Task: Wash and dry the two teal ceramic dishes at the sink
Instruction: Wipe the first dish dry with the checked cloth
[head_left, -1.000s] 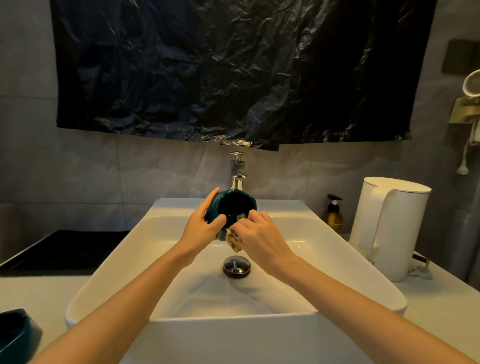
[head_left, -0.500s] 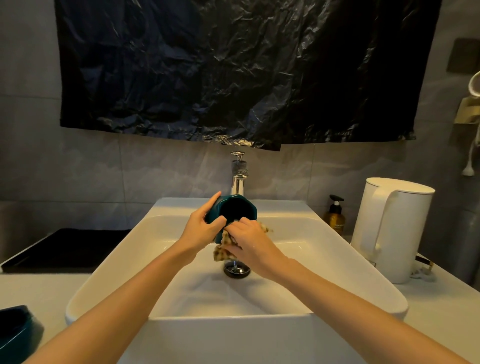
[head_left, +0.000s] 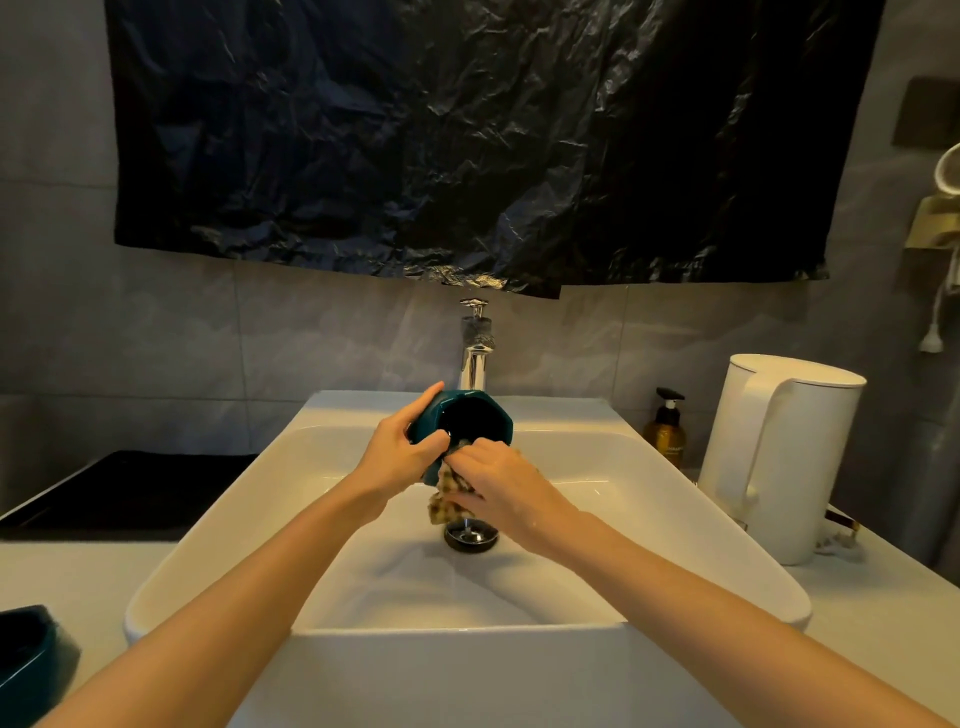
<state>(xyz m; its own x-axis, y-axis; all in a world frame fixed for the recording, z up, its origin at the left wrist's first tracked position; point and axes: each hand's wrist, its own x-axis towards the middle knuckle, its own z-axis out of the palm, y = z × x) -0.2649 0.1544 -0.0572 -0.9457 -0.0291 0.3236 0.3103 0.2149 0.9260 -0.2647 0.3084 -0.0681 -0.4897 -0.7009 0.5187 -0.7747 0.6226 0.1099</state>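
Two teal ceramic dishes are in view. One teal dish (head_left: 26, 660) sits at the front left corner of the pale counter (head_left: 78, 571), cut off by the frame edge. Behind it, along the counter's left side, lies a flat glossy black panel (head_left: 130, 488).

A white rectangular ceramic basin (head_left: 208, 545) stands on the middle of the counter, its front wall at the near edge. Over the basin, the left hand (head_left: 397, 452) grips the other teal faceted ceramic dish (head_left: 470, 421) by its outer wall, thumb at the rim. The dish is tipped so its dark opening faces the camera. It is held in the air just in front of the chrome faucet (head_left: 475, 358), which rises at the basin's back edge. The right hand (head_left: 504, 488) pinches a tan checked cloth (head_left: 447, 493) against the dish's lower rim. The cloth hangs above the round dark drain plug (head_left: 471, 538) in the basin floor.

A grey tiled wall (head_left: 156, 338) runs behind the counter. A large crumpled black plastic sheet (head_left: 467, 130) hangs across it above the faucet.

Right of the basin, near the counter's back edge, stands a small amber pump bottle (head_left: 666, 431). Just beside it is a tall white kettle (head_left: 779, 457), its handle turned toward the basin. On the wall at the far right is a pale fixture (head_left: 940, 218) with a hanging cord, partly cut off. The light is dim and warm.
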